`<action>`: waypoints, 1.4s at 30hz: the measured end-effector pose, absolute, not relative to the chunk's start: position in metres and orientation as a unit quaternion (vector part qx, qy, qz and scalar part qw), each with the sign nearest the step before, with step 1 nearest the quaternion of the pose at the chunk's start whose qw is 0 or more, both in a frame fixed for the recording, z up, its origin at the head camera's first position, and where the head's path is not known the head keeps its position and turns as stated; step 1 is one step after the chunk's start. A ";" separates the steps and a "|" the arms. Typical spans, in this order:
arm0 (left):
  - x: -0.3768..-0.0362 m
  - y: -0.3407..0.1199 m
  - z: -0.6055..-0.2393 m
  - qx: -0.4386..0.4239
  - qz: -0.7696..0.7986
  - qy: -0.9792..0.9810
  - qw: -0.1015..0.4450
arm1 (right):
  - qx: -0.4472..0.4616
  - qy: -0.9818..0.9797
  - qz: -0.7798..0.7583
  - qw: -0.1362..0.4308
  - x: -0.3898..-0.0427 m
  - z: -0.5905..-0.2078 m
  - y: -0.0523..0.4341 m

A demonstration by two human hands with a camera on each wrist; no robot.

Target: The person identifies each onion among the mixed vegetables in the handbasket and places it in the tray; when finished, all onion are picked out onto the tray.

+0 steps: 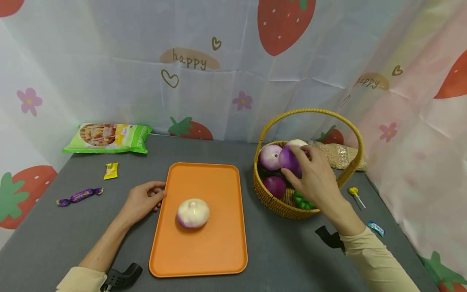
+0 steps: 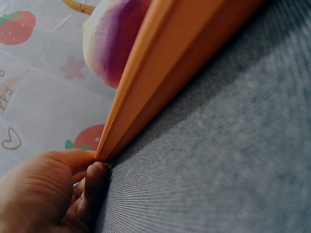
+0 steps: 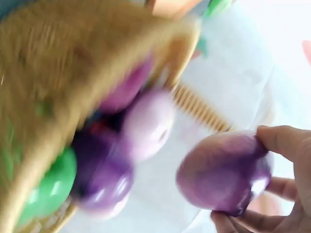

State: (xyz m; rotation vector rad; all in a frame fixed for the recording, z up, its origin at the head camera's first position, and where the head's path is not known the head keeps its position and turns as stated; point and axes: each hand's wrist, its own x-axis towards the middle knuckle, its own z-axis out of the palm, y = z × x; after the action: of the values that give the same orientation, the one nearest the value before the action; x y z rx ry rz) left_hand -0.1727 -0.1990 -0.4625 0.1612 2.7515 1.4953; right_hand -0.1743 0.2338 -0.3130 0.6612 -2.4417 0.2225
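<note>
An orange tray (image 1: 219, 243) lies in front of me, bearing a white-and-purple turnip (image 1: 193, 213). At the tray's left edge, my left hand (image 1: 143, 199) pinches the rim between thumb and fingers. My right hand (image 1: 314, 178) grips another purple turnip (image 3: 221, 174) over the yellow wicker basket (image 1: 266, 198); in the right wrist view its fingers and thumb spread round one end. Inside the basket sit a pale purple turnip-like vegetable (image 1: 270, 157), a dark purple round one (image 1: 275, 186) and a green pepper (image 1: 302, 201).
The basket's tall handle (image 1: 310, 110) arches behind my right hand. A green food packet (image 1: 109, 138), yellow sweet (image 1: 111, 170) and purple-wrapped candy (image 1: 81, 195) lie at left. On the right are a tan bag (image 1: 343, 156), a lollipop (image 1: 354, 191) and a blue wrapper (image 1: 376, 228).
</note>
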 end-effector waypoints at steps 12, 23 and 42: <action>-0.172 -0.197 -0.461 0.054 0.471 0.880 0.002 | 0.418 -0.878 0.050 0.229 -0.125 -0.351 0.161; -0.170 -0.198 -0.460 0.049 0.478 0.877 0.008 | 0.456 -0.877 0.007 0.152 -0.116 -0.395 0.136; -0.170 -0.197 -0.459 0.053 0.478 0.877 0.005 | 0.463 -0.870 -0.037 0.163 -0.113 -0.400 0.122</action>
State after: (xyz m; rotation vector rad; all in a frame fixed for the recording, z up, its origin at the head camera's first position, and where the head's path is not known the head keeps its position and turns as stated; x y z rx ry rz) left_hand -0.1698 -0.1970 -0.4593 0.1668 2.7457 1.4970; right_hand -0.1132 0.1225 -0.3997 1.3216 -2.4820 -0.1062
